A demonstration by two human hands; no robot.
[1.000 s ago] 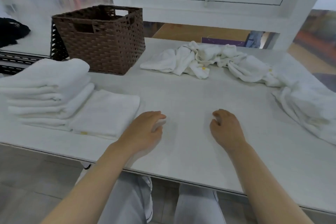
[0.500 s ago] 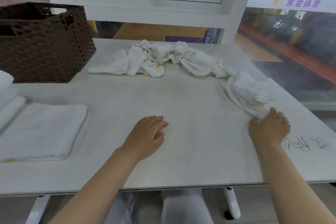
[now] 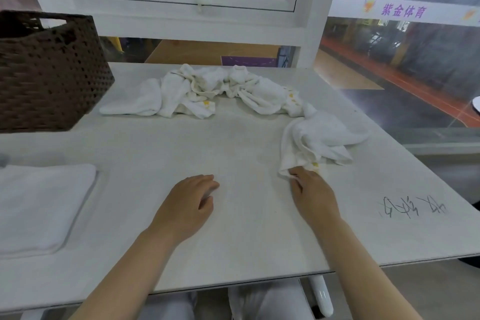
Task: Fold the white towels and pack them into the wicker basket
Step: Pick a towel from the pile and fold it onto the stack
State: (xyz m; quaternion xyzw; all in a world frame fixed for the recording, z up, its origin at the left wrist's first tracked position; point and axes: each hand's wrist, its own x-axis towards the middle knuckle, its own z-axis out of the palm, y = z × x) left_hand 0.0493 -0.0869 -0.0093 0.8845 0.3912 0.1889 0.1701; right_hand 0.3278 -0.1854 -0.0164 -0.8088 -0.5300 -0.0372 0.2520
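A crumpled white towel (image 3: pixel 319 138) lies at the right of the white table (image 3: pixel 233 228). My right hand (image 3: pixel 311 193) pinches its near corner. My left hand (image 3: pixel 191 205) rests on the bare tabletop in the middle, fingers loosely curled, holding nothing. More crumpled white towels (image 3: pixel 205 91) lie in a heap at the back of the table. A folded white towel (image 3: pixel 39 205) lies flat at the left edge. The brown wicker basket (image 3: pixel 49 70) stands at the back left; its inside is hidden.
A window frame and white ledge run behind the table. Black handwriting (image 3: pixel 413 208) marks the tabletop at the right. The table's right edge drops off to a glass railing. My knees in pale trousers show below the front edge.
My view has swung right, so the folded stack has slid out of sight. My right hand has reached right to the crumpled towel and pulled its corner toward the middle. My left hand has stayed put.
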